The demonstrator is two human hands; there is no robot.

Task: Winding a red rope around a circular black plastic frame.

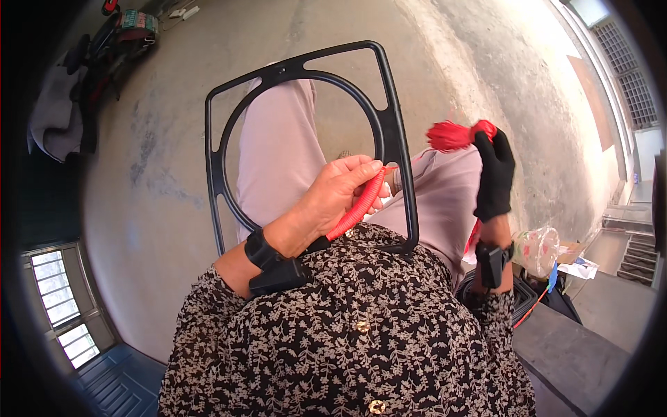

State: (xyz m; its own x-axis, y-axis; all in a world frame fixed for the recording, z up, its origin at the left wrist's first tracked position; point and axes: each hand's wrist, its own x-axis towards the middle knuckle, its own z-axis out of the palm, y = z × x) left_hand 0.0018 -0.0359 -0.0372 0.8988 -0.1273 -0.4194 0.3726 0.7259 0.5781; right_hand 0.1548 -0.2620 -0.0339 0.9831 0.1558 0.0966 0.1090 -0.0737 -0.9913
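the red wrapping (357,214), pinched in the left grip (337,184), could be loosened if the red bundle (450,135), clasped in the right grip (495,167), is jerked.

There is one frame (394,132), one bare hand (339,187), one gloved hand (495,175), one red bundle (450,136), two wristbands (261,251)

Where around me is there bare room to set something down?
Bare floor lies between the black frame and the dark vehicle at upper left. It's crowded beside your right wrist, with the plastic container and papers, and over the frame, where your left hand holds the red coil.
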